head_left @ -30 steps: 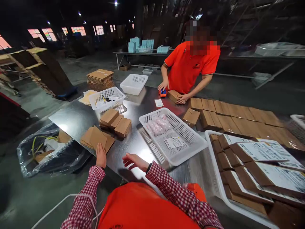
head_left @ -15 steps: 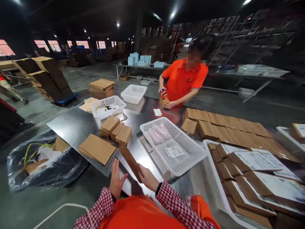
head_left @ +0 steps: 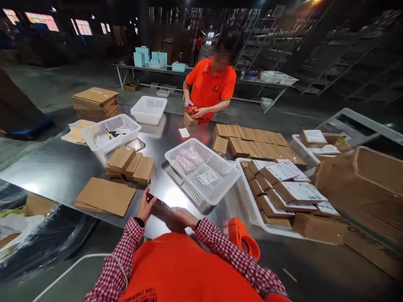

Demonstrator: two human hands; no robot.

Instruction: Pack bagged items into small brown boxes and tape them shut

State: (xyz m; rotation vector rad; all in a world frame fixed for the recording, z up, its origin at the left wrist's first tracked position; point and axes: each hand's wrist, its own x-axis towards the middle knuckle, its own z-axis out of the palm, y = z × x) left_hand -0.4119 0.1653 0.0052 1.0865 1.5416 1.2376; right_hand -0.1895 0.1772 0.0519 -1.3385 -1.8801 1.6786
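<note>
A dark-looking brown cardboard piece [head_left: 164, 213], perhaps a folded carton, is held close to my body over the table's near edge. My left hand [head_left: 145, 206] grips its left end between thumb and fingers. At the other end, my right hand [head_left: 185, 217] is closed round it, with some fingers hidden. Left of my hands lies a small pile of flat cardboard sheets [head_left: 105, 195]. Behind those stand several small closed cartons [head_left: 130, 165]. An orange tape dispenser [head_left: 241, 239] rests to the right of my right forearm.
A white basket [head_left: 201, 171] with pink wrapped packs stands ahead. Labelled boxes [head_left: 286, 188] fill a crate on the right, near rows of cartons [head_left: 258, 144] and a large open carton [head_left: 371, 197]. Opposite, a co-worker [head_left: 210, 86] handles a small box. A plastic-lined bin [head_left: 53, 239] is at left.
My left hand, open and apart before, has closed on the cardboard's left end. The cardboard has tilted flatter. My view has swung right, and the co-worker's tape dispenser is now lower over the box.
</note>
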